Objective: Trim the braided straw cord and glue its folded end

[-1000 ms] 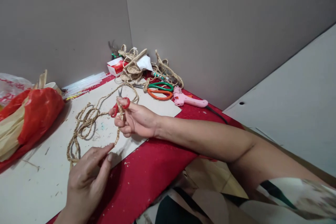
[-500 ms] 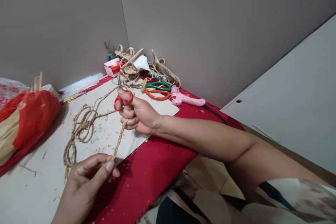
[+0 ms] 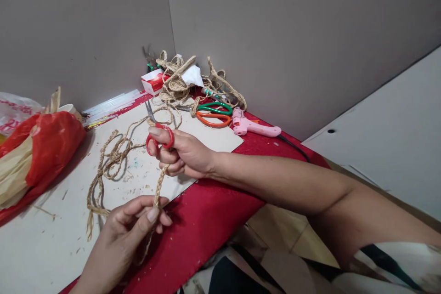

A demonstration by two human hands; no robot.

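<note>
Between thumb and fingers, my left hand (image 3: 132, 225) pinches a braided straw cord (image 3: 159, 187) near the table's front edge. The cord runs up into the curled lower fingers of my right hand (image 3: 179, 151). Small red-handled scissors (image 3: 159, 137) also sit in my right hand, with thumb and finger at the loops and the blades pointing up and away. A thin cord end hangs below my left hand. More braided cord (image 3: 112, 158) lies in loose loops on the pale board (image 3: 138, 183), left of my right hand.
Behind lie a cord pile (image 3: 177, 85), a red and white box (image 3: 154, 81), green and orange scissor handles (image 3: 214, 115) and a pink glue gun (image 3: 257, 126) with a black cable. A red bag (image 3: 57, 144) with straw and clear sticks (image 3: 113, 108) are at left. Grey walls (image 3: 275, 32) stand behind.
The view has shifted a little. My left hand has moved slightly right, and a cord end now shows below it. The scissor blades in my right hand tilt more to the left.
</note>
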